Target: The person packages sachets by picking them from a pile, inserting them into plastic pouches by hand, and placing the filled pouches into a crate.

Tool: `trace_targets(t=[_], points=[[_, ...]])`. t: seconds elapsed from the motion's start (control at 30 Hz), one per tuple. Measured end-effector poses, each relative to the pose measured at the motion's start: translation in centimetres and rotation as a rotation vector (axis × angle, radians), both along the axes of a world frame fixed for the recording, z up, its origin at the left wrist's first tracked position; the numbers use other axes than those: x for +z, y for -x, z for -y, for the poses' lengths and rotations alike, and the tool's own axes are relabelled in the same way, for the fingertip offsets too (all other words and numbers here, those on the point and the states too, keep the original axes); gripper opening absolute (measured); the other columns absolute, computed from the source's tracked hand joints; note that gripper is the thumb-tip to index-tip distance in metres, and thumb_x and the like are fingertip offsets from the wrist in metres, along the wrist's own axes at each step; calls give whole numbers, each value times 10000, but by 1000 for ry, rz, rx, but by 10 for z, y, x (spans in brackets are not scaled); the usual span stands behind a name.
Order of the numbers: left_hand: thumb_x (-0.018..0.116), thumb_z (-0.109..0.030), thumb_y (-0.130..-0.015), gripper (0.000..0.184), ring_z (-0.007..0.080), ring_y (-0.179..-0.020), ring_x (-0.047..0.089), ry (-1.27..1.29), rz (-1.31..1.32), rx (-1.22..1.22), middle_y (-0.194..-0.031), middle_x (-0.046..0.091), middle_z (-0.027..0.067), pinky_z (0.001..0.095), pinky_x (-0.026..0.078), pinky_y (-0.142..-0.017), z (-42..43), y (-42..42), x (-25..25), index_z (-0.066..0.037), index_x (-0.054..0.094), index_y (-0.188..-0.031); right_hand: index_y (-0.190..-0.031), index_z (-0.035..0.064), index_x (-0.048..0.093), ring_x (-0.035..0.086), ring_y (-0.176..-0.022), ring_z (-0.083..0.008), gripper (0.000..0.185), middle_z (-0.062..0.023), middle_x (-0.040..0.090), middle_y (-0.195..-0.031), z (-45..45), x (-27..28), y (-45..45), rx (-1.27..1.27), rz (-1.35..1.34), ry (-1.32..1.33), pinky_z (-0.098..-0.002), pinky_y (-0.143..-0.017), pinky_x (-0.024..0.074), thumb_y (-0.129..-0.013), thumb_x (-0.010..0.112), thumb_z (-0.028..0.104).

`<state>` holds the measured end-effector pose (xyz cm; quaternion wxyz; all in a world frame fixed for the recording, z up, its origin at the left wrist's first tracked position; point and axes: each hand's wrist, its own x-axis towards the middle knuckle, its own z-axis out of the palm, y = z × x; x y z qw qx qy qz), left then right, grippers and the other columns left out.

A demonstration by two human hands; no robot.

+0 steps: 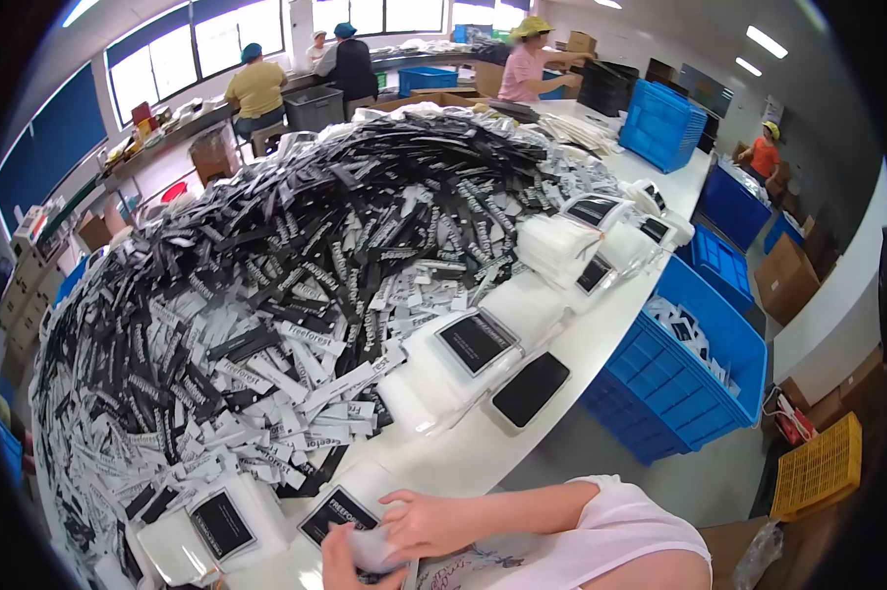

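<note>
The small translucent bag (pixel 370 551) was between your hands above the bench (pixel 473 462), held in the bent fingers of your left hand (pixel 345 565) and right hand (pixel 424 523), near a black FREEFOREST card (pixel 337 509); loose printed strips (pixel 296 324) lay heaped beyond.

Packing workshop, w/ staff at long benches, blue crates (pixel 699 344) & labelled packets (pixel 345 295).

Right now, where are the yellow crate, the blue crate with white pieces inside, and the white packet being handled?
Yellow crate (pixel 817 468): head view, slatted middle.
Blue crate (pixel 661 370): head view, outer side wall.
White packet (pixel 370 551): head view, exposed surface.
</note>
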<state>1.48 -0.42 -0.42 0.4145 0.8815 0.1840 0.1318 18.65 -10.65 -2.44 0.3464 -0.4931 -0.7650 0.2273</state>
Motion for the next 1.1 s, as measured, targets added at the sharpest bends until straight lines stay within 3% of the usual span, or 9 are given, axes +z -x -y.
trace_targets(t=[0.07, 0.1, 0.2, 0.43, 0.73, 0.9, 0.97, 1.03, 1.1], points=[[702, -305, -706, 784, 322, -1084, 434, 492, -174, 140, -1180, 443, 209, 408, 356, -893, -6, 2, 12, 26, 299, -1292, -822, 44, 570, 507, -905, -239, 172, -59, 556, -873, -4, 6, -5, -35, -62, -68, -418, -892, 334, -749, 619, 191], [732, -69, -584, 835, 174, -868, 568, 425, 104, 204, -999, 567, 138, 281, 462, -751, 0, 2, -6, 28, 294, -1288, -831, 48, 570, 506, -901, -242, 188, -62, 553, -867, -8, 6, -1, -77, -90, -152, -408, -883, 340, -737, 630, 199], [733, -9, -593, 743, 161, -885, 562, 646, 216, 398, -1000, 563, 116, 276, 475, -725, 3, -8, 5, 35, 360, -1234, -939, 19, 548, 502, -915, -252, 295, -88, 552, -887, -22, 27, 5, -442, -226, -352, -364, -825, 386, -697, 668, 138], [639, -16, -756, 237, 79, -770, 561, 991, 441, 401, -881, 616, 65, 202, 462, -647, -1, 7, -4, 41, 582, -979, -886, -1, 606, 516, -703, -164, 104, -80, 552, -792, -22, 33, 12, -334, -664, 256, -266, -623, 396, -803, 568, 49], [557, -38, -819, 119, 71, -729, 546, 847, 526, 462, -844, 619, 62, 206, 438, -649, -1, 27, -14, 36, 598, -904, -903, -23, 591, 528, -653, -186, 127, -110, 563, -833, -34, 19, 26, -157, -626, 167, -258, -556, 405, -816, 553, 62], [527, -54, -804, 146, 108, -661, 540, 633, 435, 529, -761, 616, 96, 214, 418, -571, -4, 55, -7, 61, 606, -845, -920, 7, 602, 564, -785, -231, 185, -109, 589, -925, -49, 17, 35, -57, -389, 111, -310, -695, 448, -824, 558, 159], [544, -53, -755, 167, 187, -634, 552, 232, 523, 372, -752, 611, 148, 259, 432, -577, -14, 80, -7, 68, 613, -848, -957, 18, 601, 566, -859, -254, 196, -123, 603, -938, -61, 19, 29, 43, -198, -19, -334, -776, 442, -830, 545, 157], [569, -47, -691, 155, 258, -705, 558, 239, 612, 569, -770, 614, 153, 320, 441, -642, -14, 130, -5, 42, 638, -797, -972, 49, 603, 550, -912, -251, 204, -109, 600, -982, -80, 6, -3, -166, 34, -158, -338, -814, 425, -825, 544, 177], [589, -28, -684, 175, 247, -751, 566, 89, 225, 657, -773, 620, 143, 321, 441, -680, -17, 185, 17, 16, 650, -841, -945, 59, 578, 545, -858, -267, 219, -91, 578, -956, -106, -5, -48, -497, -15, -164, -383, -775, 432, -735, 606, 117]])
